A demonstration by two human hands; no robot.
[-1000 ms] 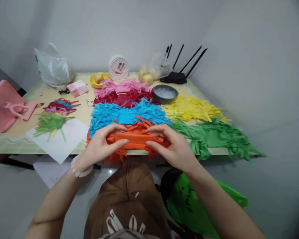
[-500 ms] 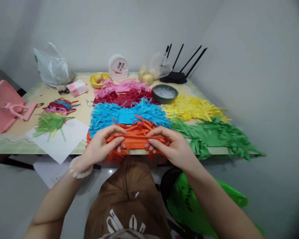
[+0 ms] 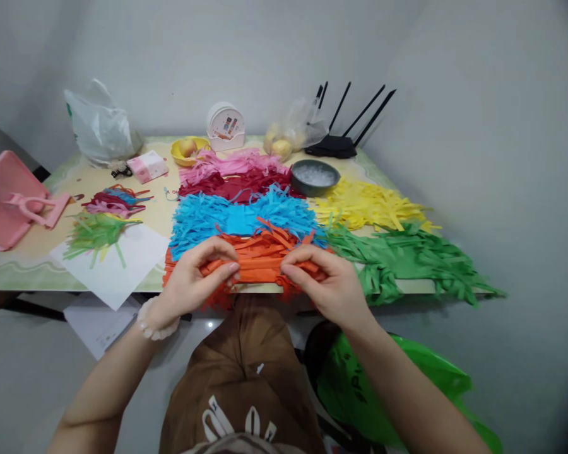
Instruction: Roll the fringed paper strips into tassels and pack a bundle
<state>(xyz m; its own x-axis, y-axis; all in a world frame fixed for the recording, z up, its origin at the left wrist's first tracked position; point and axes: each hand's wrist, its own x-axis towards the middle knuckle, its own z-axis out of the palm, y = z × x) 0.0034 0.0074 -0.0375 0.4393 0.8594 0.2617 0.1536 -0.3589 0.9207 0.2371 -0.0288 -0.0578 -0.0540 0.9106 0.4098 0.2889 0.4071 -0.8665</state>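
Between my hands, at the table's front edge, is a bundle of orange fringed paper (image 3: 259, 270), its middle band stretched level. My left hand (image 3: 203, 272) pinches one end of that band between thumb and fingers. At the other end, my right hand (image 3: 324, 277) is closed in the same kind of pinch. Loose orange strips hang around both hands. Just behind lies blue fringed paper (image 3: 243, 217), then dark red fringed paper (image 3: 239, 188) and pink fringed paper (image 3: 236, 162). To the right are yellow fringed paper (image 3: 366, 205) and green fringed paper (image 3: 407, 252).
A grey-green bowl (image 3: 315, 178) sits behind the blue paper. On the left are a pink stand (image 3: 16, 202), white paper (image 3: 123, 268) bearing green strips, and a plastic bag (image 3: 101, 129). A black router (image 3: 331, 146) stands at the back. A green bag (image 3: 360, 397) is below right.
The orange band has flattened slightly between my fingers. My right hand has turned a little, and its fingers are more curled. Both hands still grip the same ends.
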